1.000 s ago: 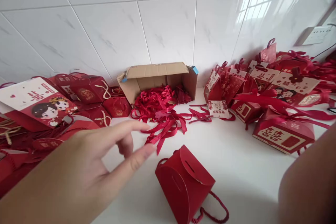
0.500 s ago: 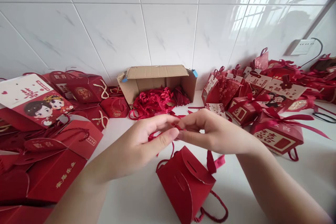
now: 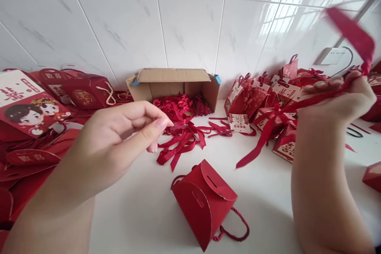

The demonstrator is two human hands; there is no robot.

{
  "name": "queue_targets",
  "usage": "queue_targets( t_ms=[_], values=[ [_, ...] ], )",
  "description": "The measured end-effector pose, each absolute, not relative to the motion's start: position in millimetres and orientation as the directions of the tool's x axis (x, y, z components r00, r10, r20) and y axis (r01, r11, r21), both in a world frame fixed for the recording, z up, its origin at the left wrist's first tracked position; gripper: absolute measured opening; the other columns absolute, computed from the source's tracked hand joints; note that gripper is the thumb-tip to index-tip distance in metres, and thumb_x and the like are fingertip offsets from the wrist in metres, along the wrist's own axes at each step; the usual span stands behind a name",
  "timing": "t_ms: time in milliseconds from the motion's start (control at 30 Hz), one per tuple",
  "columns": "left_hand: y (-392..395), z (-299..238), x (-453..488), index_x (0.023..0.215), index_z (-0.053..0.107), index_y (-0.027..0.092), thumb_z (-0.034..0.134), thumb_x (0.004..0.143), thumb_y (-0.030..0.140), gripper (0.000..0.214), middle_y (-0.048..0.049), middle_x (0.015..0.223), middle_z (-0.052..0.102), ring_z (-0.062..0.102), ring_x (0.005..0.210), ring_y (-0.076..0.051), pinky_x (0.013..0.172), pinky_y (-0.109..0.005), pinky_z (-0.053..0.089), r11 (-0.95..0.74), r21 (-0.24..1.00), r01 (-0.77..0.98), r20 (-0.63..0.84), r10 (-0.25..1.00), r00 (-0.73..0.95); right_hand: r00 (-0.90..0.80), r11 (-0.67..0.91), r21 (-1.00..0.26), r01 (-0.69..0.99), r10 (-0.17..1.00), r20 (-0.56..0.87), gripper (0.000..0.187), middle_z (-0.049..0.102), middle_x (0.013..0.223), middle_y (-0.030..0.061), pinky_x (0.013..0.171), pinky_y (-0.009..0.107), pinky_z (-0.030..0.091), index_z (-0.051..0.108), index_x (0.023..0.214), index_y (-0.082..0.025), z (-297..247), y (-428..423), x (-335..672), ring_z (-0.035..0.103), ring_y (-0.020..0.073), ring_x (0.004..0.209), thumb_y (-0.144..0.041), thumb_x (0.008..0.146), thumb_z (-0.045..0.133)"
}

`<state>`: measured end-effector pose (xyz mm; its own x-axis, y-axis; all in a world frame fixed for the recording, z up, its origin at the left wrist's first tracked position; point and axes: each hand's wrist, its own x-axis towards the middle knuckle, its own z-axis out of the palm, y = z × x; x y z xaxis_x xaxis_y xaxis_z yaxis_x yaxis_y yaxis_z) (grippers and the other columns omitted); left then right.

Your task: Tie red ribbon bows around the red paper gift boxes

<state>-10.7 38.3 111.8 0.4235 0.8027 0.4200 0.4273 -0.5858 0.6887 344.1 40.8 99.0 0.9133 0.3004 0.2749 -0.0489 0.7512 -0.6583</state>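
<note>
My right hand (image 3: pixel 342 99) is raised at the far right, closed round a dark red ribbon (image 3: pixel 258 143). One ribbon end stands up above the fist; the other trails down and left towards the table. My left hand (image 3: pixel 131 135) hovers left of centre, thumb and fingertips pressed together with nothing visible between them. Below and between the hands, a red gift box (image 3: pixel 205 202) with closed, interlocking curved flaps rests on the white table. Its twisted red cord handle loops out at the lower right, and a smaller bit of cord shows at the upper left.
An open cardboard box (image 3: pixel 175 75) full of red ribbons (image 3: pixel 172 103) lies against the tiled wall. Loose ribbons (image 3: pixel 184 139) spill in front of it. Decorated red boxes crowd the left, among them one with cartoon figures (image 3: pixel 35 115). More small gift boxes (image 3: pixel 250 95) stand at right.
My hands have parted from their joint hold above the gift box. The right has swung far right and up with the ribbon; the left has drawn back left. The view has shifted slightly.
</note>
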Motion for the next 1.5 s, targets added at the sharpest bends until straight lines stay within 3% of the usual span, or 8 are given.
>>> queue_targets(
  t_ms=[167, 267, 400, 533, 700, 1100, 1400, 1500],
  values=[
    [36.1, 105.3, 0.3, 0.081, 0.061, 0.026, 0.056, 0.086, 0.033, 0.010, 0.0060, 0.067, 0.061, 0.056, 0.060, -0.009, 0.052, -0.017, 0.043, -0.607, 0.622, 0.494, 0.375, 0.785, 0.492, 0.560, 0.490, -0.847, 0.207, 0.650, 0.513, 0.020, 0.041, 0.057, -0.0019, 0.044, 0.028, 0.031, 0.048, 0.067, -0.026, 91.7, 40.5, 330.2, 0.039, 0.0133, 0.050, -0.035, 0.080, 0.059],
    [34.1, 91.8, 16.2, 0.101, 0.062, 0.031, 0.057, 0.086, 0.036, 0.016, 0.0037, 0.098, 0.066, 0.062, 0.088, -0.013, 0.074, -0.020, 0.050, -0.610, 0.617, 0.496, 0.372, 0.782, 0.499, -0.080, 0.204, -0.843, 0.498, 0.979, 0.190, 0.024, 0.050, 0.057, -0.0014, 0.044, 0.025, 0.031, 0.060, 0.071, -0.021, 92.3, 34.2, 287.3, 0.041, 0.0098, 0.048, -0.042, 0.082, 0.061],
    [33.0, 72.9, 32.1, 0.121, 0.054, 0.035, 0.054, 0.087, 0.042, 0.035, 0.0012, 0.137, 0.046, 0.044, 0.126, -0.021, 0.101, -0.031, 0.042, -0.594, 0.657, 0.464, 0.330, 0.781, 0.531, -0.522, 0.370, -0.720, 0.587, 0.853, 0.013, 0.024, 0.046, 0.056, -0.0039, 0.044, 0.021, 0.029, 0.059, 0.071, -0.016, 98.1, 19.7, 244.1, 0.038, 0.0063, 0.047, -0.031, 0.089, 0.051],
    [31.9, 71.5, 36.3, 0.104, 0.063, 0.030, 0.048, 0.090, 0.042, 0.024, -0.0004, 0.116, 0.060, 0.053, 0.115, -0.021, 0.095, -0.031, 0.045, -0.520, 0.726, 0.450, 0.160, 0.764, 0.624, -0.571, 0.479, -0.663, 0.575, 0.816, 0.094, 0.026, 0.039, 0.054, -0.0056, 0.044, 0.020, 0.025, 0.055, 0.067, -0.016, 100.2, 6.9, 234.5, 0.032, 0.0057, 0.048, -0.027, 0.089, 0.050],
    [31.0, 85.1, 32.9, 0.077, 0.061, 0.021, 0.043, 0.091, 0.045, 0.033, 0.0001, 0.071, 0.058, 0.056, 0.068, -0.015, 0.060, -0.024, 0.046, -0.421, 0.788, 0.449, 0.054, 0.774, 0.631, -0.548, 0.446, -0.691, 0.569, 0.832, 0.086, 0.026, 0.050, 0.058, -0.0027, 0.045, 0.020, 0.031, 0.062, 0.075, -0.016, 99.8, 5.5, 241.0, 0.041, 0.0077, 0.051, -0.036, 0.089, 0.052],
    [45.2, 90.0, 15.9, 0.068, 0.056, 0.020, 0.052, 0.083, 0.030, 0.018, 0.0024, 0.070, 0.061, 0.055, 0.066, -0.014, 0.058, -0.022, 0.040, -0.547, 0.577, 0.606, 0.331, 0.836, 0.438, -0.495, 0.279, -0.826, 0.490, 0.869, -0.001, 0.030, 0.046, 0.061, -0.0022, 0.048, 0.020, 0.034, 0.058, 0.073, -0.016, 108.8, 7.7, 276.7, 0.040, 0.0082, 0.055, -0.043, 0.087, 0.057],
    [55.3, 111.0, -1.8, 0.065, 0.058, 0.017, 0.051, 0.072, 0.022, 0.010, 0.0022, 0.070, 0.061, 0.050, 0.063, -0.013, 0.058, -0.024, 0.036, -0.413, 0.499, 0.762, 0.531, 0.841, 0.108, -0.427, 0.259, -0.843, 0.471, 0.903, 0.039, 0.038, 0.040, 0.057, -0.0044, 0.046, 0.021, 0.030, 0.048, 0.062, -0.018, 110.3, 6.4, 284.8, 0.035, 0.0068, 0.050, -0.045, 0.087, 0.056],
    [64.0, 111.8, -7.0, 0.063, 0.054, 0.018, 0.051, 0.069, 0.022, 0.009, 0.0048, 0.056, 0.051, 0.046, 0.059, -0.012, 0.057, -0.023, 0.034, -0.342, 0.498, 0.797, 0.561, 0.828, 0.004, -0.451, 0.337, -0.857, 0.391, 0.881, 0.141, 0.034, 0.051, 0.069, 0.0006, 0.057, 0.025, 0.041, 0.053, 0.061, -0.018, 110.8, 2.0, 292.2, 0.049, 0.0110, 0.062, -0.040, 0.087, 0.057]
  ],
)
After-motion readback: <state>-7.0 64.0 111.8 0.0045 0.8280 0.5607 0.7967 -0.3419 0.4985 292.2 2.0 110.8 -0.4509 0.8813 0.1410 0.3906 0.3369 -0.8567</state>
